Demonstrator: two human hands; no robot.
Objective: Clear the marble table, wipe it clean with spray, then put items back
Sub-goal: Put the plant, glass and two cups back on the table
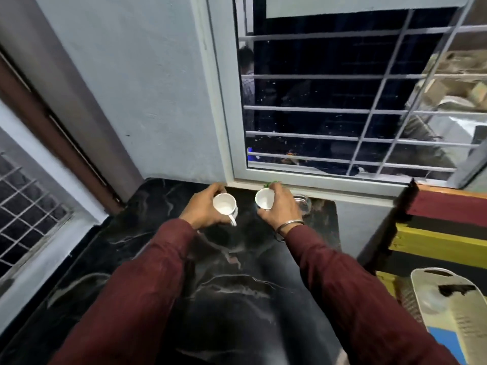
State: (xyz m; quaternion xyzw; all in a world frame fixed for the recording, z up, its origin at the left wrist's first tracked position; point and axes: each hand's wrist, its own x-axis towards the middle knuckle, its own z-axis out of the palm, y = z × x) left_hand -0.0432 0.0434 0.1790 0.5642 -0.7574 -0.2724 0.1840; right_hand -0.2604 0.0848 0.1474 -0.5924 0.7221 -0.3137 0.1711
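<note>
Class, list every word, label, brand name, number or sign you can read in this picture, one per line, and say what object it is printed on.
No text can be read anywhere.
The pale board at the lower right carries rows of small dark marks that may be print: too small and blurred to read.
The left cup and right cup, one gripped in each hand, show plain white insides; no print is visible.
The marble table bears only veining.

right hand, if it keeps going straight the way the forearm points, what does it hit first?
Probably the window frame at the far edge of the marble table. The right hand grips a white cup; the clear glass sits just right of that line. Depth is unclear.
</note>
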